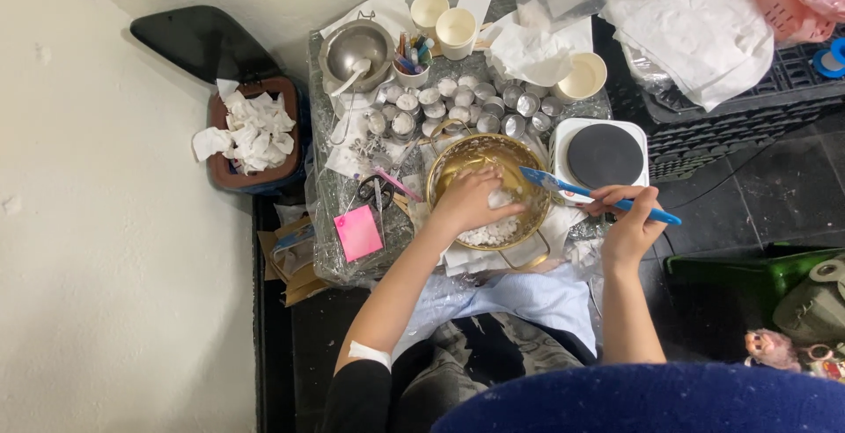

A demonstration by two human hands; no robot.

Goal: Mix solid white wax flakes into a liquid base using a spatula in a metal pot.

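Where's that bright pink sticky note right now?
In the head view, the pink sticky note lies on the left side of the table, near its front edge, left of the gold bowl and just below the scissors.

three paper cups (456,31), one gold bowl (449,156), one hotplate (604,155), one blue spatula (598,196)

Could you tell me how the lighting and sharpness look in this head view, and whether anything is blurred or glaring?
Head view: soft, even light with faint shadows; the gold bowl and steel bowl show mild sheen, no harsh glare. The left hand in the gold bowl and the right hand holding the blue spatula are fairly sharp. The dark blue cloth at the bottom edge is out of focus.
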